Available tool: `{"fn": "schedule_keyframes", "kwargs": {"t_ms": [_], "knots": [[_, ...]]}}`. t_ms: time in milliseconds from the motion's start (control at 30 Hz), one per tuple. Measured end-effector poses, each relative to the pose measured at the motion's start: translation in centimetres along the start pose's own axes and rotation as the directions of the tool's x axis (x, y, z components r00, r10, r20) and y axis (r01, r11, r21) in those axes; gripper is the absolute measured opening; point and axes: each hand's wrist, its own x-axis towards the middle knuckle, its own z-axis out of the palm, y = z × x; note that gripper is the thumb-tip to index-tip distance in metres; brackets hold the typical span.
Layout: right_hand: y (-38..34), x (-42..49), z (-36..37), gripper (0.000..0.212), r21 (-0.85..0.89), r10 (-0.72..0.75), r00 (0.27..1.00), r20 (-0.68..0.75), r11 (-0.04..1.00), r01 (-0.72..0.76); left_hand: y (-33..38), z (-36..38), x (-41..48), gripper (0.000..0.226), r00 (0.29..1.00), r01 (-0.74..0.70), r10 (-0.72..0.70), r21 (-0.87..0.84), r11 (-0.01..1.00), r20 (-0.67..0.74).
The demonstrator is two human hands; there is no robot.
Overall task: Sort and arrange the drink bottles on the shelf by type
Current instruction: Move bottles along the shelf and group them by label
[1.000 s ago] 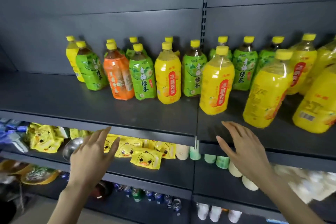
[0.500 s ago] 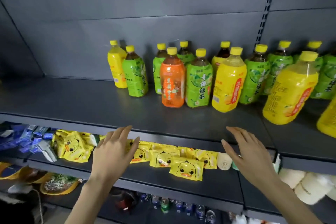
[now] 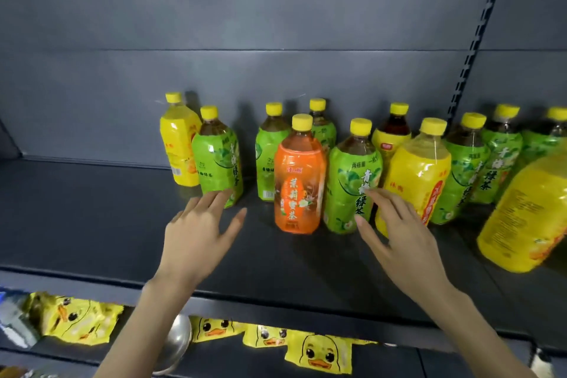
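Observation:
Yellow-capped drink bottles stand mixed on the dark shelf (image 3: 92, 224). An orange-label bottle (image 3: 299, 181) stands in front, between my two hands. A green-label bottle (image 3: 219, 166) is just beyond my left hand (image 3: 199, 233), whose straight fingertips reach its base. Another green-label bottle (image 3: 351, 181) stands right of the orange one; my right hand (image 3: 399, 239) hovers open in front of it and a yellow-label bottle (image 3: 420, 175). A yellow-label bottle (image 3: 179, 147) stands at the far left, a big one (image 3: 527, 212) at the right edge. Neither hand holds anything.
More green-label bottles (image 3: 466, 169) line the back right, with a dark-tea bottle (image 3: 394, 135) behind. The shelf's left half is bare. Below, yellow duck-print packets (image 3: 319, 353) and a metal ladle (image 3: 175, 344) lie on the lower shelf. A slotted upright (image 3: 478, 31) runs up the back wall.
Both hands have risen from below the shelf edge up over the shelf toward the bottles. The view has moved closer and shifted left.

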Motion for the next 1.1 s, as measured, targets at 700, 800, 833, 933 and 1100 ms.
{"fn": "schedule_keyframes", "kwargs": {"t_ms": [700,800,833,933,1100], "knots": [[-1.2,9.1,4.1,0.078,-0.083,0.154,0.983,-0.095,0.983,-0.162,3.7,6.4,9.9,0.095,0.964,0.124,0.129,-0.819,0.560,0.234],[-1.0,8.3,3.6,0.076,-0.099,0.118,0.985,-0.123,0.986,-0.131,2.9,6.2,9.6,0.093,0.972,0.129,0.094,-0.823,0.554,0.215],[-1.0,7.9,3.4,0.076,-0.103,0.099,0.987,-0.128,0.988,-0.112,2.6,6.1,9.5,0.093,0.973,0.134,0.085,-0.823,0.552,0.215],[-1.2,6.2,2.8,0.079,-0.055,0.013,0.990,-0.140,0.998,-0.021,1.4,5.5,8.8,0.093,0.977,0.135,0.065,-0.826,0.548,0.202],[-1.9,3.7,3.1,0.079,0.088,-0.082,0.963,-0.256,0.990,0.107,-0.3,5.0,7.7,0.094,0.969,0.193,0.064,-0.894,0.404,0.238]]}}
